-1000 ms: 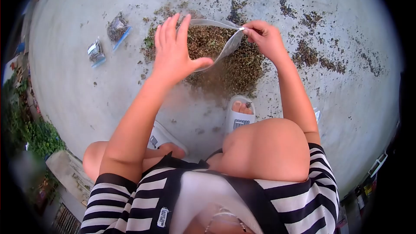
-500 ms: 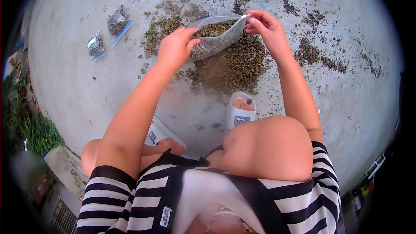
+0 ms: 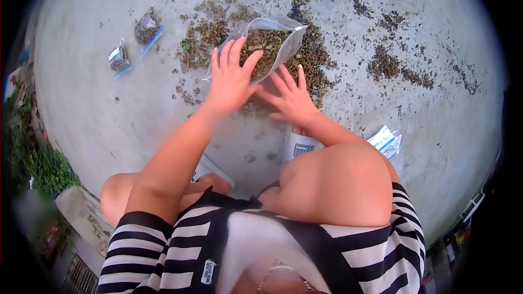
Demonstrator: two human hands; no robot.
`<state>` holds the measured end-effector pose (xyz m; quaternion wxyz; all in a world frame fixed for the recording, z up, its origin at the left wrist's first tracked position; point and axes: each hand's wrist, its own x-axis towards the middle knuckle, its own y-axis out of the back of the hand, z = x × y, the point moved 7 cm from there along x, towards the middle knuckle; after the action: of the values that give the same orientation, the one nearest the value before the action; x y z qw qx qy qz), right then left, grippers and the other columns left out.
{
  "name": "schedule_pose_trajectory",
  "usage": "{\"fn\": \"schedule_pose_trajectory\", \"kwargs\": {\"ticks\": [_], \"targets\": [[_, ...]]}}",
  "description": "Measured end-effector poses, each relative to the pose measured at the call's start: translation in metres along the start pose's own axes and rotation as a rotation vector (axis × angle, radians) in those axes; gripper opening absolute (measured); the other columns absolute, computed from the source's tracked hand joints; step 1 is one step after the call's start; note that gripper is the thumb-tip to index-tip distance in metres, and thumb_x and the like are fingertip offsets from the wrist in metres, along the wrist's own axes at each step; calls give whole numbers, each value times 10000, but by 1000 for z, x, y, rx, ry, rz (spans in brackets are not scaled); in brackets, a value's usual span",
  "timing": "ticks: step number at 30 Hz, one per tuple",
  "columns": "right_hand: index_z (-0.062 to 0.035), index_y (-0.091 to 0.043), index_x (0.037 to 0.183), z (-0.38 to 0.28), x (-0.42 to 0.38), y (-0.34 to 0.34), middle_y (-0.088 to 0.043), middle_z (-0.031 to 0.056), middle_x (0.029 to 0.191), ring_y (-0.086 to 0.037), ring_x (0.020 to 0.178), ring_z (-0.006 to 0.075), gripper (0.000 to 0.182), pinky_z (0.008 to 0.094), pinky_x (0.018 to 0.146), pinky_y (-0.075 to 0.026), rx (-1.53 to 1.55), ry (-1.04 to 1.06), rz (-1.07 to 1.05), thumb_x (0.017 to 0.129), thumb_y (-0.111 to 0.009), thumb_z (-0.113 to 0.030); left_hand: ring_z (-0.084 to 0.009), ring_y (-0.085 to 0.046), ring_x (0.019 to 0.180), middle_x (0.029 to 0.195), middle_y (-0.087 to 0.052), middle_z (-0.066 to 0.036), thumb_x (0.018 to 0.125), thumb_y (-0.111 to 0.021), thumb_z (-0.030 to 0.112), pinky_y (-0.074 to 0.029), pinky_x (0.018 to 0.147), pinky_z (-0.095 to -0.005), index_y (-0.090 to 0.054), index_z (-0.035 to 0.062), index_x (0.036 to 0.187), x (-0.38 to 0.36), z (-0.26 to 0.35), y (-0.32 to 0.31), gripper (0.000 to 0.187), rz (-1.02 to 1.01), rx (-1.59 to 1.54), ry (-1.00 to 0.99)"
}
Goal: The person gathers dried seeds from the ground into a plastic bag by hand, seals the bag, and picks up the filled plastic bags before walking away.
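Observation:
A clear zip bag (image 3: 289,48) lies with its mouth gaping over a pile of small brown-green dried bits (image 3: 320,71), which show through and around it. My left hand (image 3: 231,81) is spread on the bag's left side, its fingertips over the near film. Just right of it, my right hand (image 3: 294,100) has its fingers stretched apart at the bag's near edge and the pile. Neither hand is gripping anything.
Two filled zip bags, one larger (image 3: 147,28) and one smaller (image 3: 119,59), lie on the concrete at the left. Flat plastic bags (image 3: 388,142) sit beside my right knee. More dried bits (image 3: 384,64) are scattered at the right. My white slipper (image 3: 297,146) is close to the pile.
Both hands have let go of the bag's rim. The bag now rests lower on the pile, my left hand opened over it, and my right hand moved down and left to its near edge.

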<state>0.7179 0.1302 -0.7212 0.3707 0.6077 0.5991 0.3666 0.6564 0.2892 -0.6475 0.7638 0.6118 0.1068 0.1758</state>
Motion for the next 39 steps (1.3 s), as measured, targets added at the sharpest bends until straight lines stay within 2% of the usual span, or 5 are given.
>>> {"fn": "schedule_pose_trajectory", "kwargs": {"ticks": [12,24,28,33,39], "targets": [[-375,-545,1540,63,18,25,-303,155,1719,-228,1591,458,814,741,1242,-171,-73,-174,171,806,-836,-571,-284,-662,778,906,-655,-102,865,-869,247,-541,724,-398,-756,86,1086,45,-102,37,295,212,-396,395],[-257,-619,1465,35,61,23,-483,134,1574,-367,1509,412,750,673,1220,-263,-32,59,-49,808,-816,-560,-297,-688,881,976,-697,-134,919,-827,338,-557,777,-386,-739,55,1183,43,-47,19,397,-13,-415,207],[-282,-632,1449,15,20,13,-427,91,1653,-310,1563,399,716,729,1247,-194,-60,229,-137,808,-832,-531,-377,-595,1237,1299,-650,-131,922,-820,403,-462,1054,-505,-749,104,1212,40,-55,30,423,166,-97,188],[-415,-595,1484,75,17,32,-291,100,1740,-189,1609,439,765,786,1228,-112,-89,-114,60,780,-841,-586,-358,-397,1501,1521,-552,-114,865,-803,668,-337,1197,-534,-707,217,1318,21,-148,-23,647,-31,-716,889],[-378,-629,1462,33,30,11,-345,71,1713,-219,1606,412,735,757,1234,-155,5,0,-15,798,-823,-624,-273,-559,1350,1396,-669,-122,851,-853,578,-411,1116,-526,-686,179,1411,4,-139,-31,708,-397,-934,1007]]}}
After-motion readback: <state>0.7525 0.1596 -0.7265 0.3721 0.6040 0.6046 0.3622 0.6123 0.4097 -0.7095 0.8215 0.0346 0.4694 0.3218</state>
